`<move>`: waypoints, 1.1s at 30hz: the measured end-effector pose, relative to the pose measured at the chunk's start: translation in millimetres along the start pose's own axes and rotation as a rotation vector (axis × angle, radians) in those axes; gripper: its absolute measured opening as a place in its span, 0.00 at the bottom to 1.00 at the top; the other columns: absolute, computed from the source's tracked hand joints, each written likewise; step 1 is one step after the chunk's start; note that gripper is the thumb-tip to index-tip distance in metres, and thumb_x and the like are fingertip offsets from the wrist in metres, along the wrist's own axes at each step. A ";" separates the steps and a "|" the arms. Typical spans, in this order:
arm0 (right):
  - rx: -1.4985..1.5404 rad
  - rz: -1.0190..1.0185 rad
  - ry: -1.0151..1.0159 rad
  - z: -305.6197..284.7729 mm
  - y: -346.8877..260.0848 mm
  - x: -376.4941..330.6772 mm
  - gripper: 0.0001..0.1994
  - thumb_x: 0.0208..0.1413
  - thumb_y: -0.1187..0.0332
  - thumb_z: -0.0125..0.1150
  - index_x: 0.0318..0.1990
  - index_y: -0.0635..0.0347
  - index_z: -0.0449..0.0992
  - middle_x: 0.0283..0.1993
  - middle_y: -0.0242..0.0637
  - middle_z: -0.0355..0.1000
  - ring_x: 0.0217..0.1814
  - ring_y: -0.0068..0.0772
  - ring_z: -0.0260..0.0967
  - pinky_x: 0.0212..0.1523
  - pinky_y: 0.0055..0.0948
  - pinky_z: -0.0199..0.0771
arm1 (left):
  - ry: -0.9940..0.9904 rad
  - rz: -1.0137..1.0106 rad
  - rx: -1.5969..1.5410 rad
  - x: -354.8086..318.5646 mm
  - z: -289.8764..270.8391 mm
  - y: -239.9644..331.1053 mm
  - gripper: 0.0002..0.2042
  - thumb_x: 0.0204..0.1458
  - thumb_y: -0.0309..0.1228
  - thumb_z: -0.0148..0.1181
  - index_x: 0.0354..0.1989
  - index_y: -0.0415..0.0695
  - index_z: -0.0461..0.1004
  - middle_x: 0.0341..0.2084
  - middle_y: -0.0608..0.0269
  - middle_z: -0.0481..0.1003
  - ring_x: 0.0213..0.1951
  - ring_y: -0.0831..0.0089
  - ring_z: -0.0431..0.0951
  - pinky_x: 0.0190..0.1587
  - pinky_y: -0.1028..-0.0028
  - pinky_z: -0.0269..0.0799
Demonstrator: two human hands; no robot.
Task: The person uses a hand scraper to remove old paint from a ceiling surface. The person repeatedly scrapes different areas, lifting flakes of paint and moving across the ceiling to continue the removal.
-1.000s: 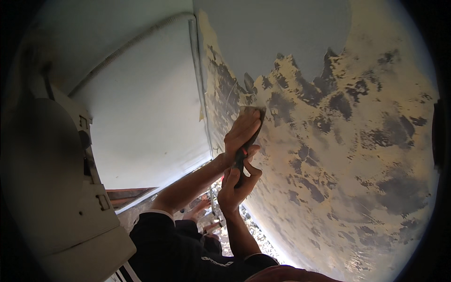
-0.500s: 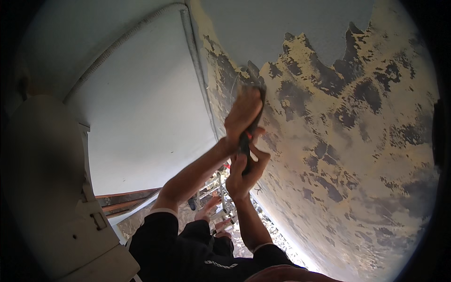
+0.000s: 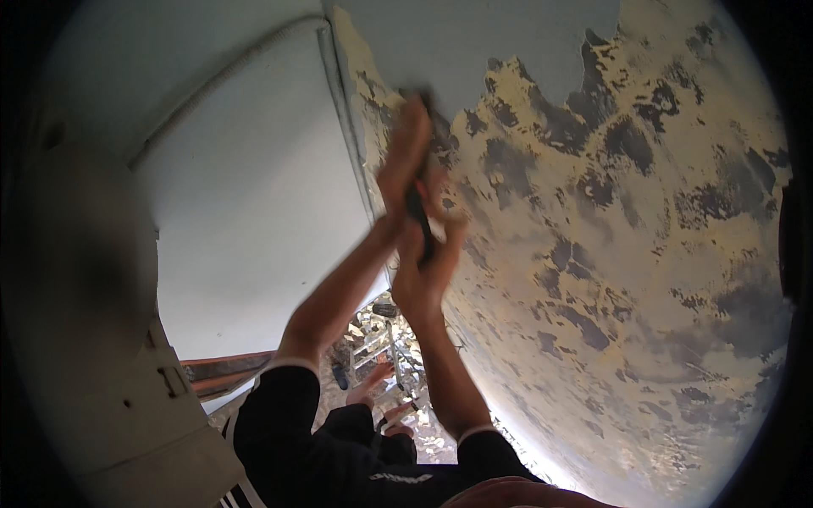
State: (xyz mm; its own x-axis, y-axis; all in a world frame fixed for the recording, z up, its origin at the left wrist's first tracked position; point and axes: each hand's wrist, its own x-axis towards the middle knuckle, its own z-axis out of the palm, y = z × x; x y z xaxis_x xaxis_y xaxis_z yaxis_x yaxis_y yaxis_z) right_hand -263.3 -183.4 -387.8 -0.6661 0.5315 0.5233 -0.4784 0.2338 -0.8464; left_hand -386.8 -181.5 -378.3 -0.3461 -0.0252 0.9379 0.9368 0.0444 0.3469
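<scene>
the right hand [image 3: 423, 278] grips a dark scraper [image 3: 416, 208] by its six o'clock end. the left hand [image 3: 405, 157], straight-fingered, clasps it toward twelve.

Dark scraper [image 3: 416, 209] gripped low by right hand [image 3: 426, 275], upper part overlaid by left hand [image 3: 406, 157]; tip blurred near patchy wall [image 3: 593, 254].

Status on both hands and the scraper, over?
Left hand, right hand both gripping scraper, left higher. Blade end blurred by patchy wall. Nothing visibly blocking.
</scene>
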 end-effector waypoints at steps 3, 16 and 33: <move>-0.004 -0.096 -0.045 30.5 -22.8 64.5 0.12 0.68 0.75 0.52 0.55 0.67 0.65 0.53 0.52 0.69 0.48 0.35 0.72 0.47 0.32 0.73 | 0.004 -0.044 -0.019 60.5 -5.9 -5.9 0.35 0.71 0.52 0.40 0.73 0.33 0.56 0.68 0.42 0.65 0.70 0.55 0.65 0.72 0.62 0.58; 0.000 -0.017 0.087 -31.1 13.5 -67.1 0.13 0.70 0.73 0.45 0.57 0.64 0.55 0.40 0.43 0.70 0.33 0.19 0.64 0.33 0.21 0.66 | -0.114 0.073 -0.233 -35.6 0.5 36.4 0.32 0.63 0.54 0.56 0.61 0.34 0.74 0.61 0.41 0.72 0.67 0.46 0.68 0.71 0.45 0.55; 0.071 -0.070 0.126 -24.6 -31.4 -0.6 0.10 0.70 0.71 0.47 0.54 0.63 0.59 0.26 0.32 0.66 0.20 0.12 0.56 0.21 0.16 0.54 | -0.033 0.108 -0.181 42.7 10.0 53.6 0.33 0.58 0.52 0.62 0.61 0.35 0.74 0.61 0.42 0.73 0.66 0.46 0.70 0.71 0.46 0.56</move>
State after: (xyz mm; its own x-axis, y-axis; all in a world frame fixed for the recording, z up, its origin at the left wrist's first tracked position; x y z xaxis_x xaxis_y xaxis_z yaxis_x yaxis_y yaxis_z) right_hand -233.8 -171.1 -364.0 -0.5549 0.6151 0.5601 -0.5632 0.2177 -0.7971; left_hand -351.8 -170.3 -319.6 -0.2415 0.0029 0.9704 0.9615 -0.1348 0.2397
